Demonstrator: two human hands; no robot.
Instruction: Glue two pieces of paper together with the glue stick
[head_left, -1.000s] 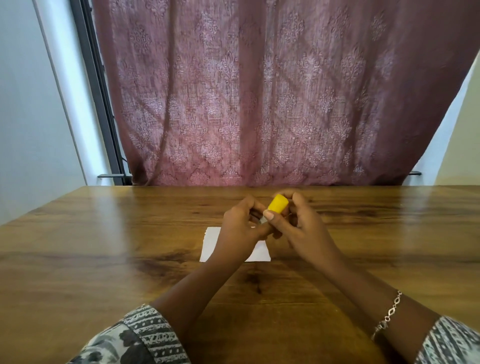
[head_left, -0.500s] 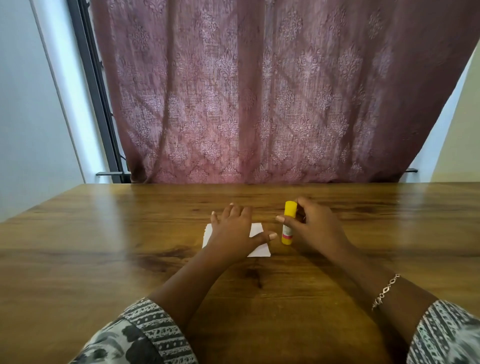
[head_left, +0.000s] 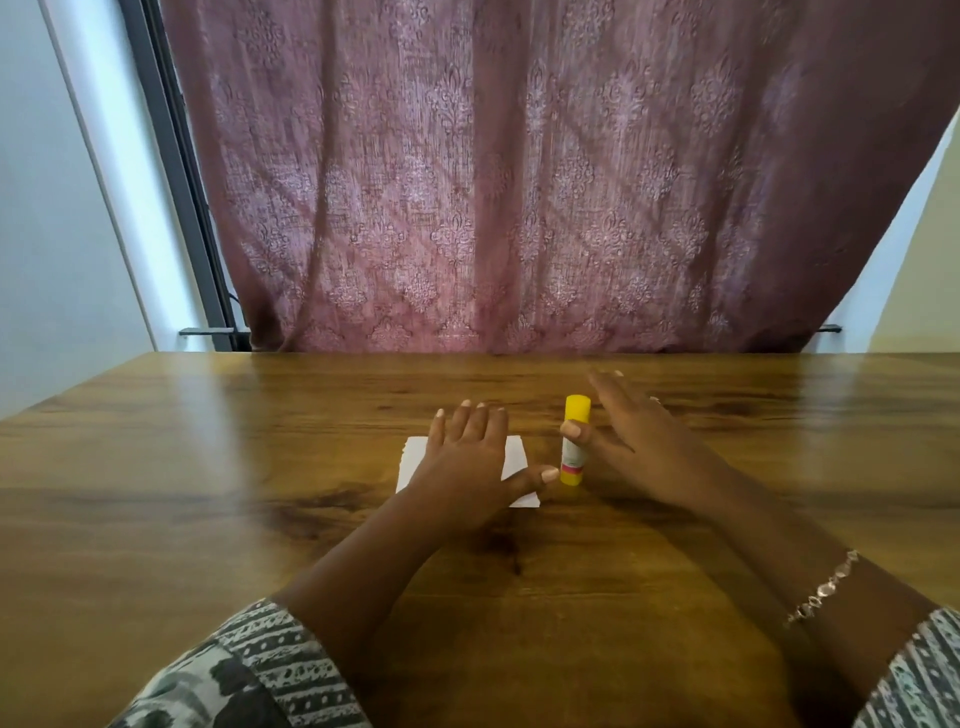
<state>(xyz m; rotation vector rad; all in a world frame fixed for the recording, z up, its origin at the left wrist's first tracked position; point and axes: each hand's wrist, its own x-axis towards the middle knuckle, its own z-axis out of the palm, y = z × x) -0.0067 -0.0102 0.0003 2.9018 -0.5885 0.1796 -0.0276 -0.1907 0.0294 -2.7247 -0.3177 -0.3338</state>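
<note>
1. Glue stick (head_left: 575, 441): capped in yellow, it stands upright on the table, just right of the paper's right edge. A second ago both hands held it raised above the paper.
2. Paper (head_left: 413, 462): a white rectangle lying flat. Only its left strip and near right corner show, so whether one sheet or two lie here cannot be told.
3. Left hand (head_left: 467, 460): palm down on the paper with fingers straight and close together, pressing rather than gripping. It came down to this position half a second ago.
4. Right hand (head_left: 641, 441): fingers now straight and spread behind the stick, which they enclosed half a second ago. The thumb tip lies at the tube, but contact is uncertain.
5. Reading: the stick has been put down, so gluing appears finished and pressing the joint remains.
6. Table (head_left: 208, 519): glossy brown wood; a patterned maroon curtain (head_left: 519, 182) hangs beyond it.
</note>
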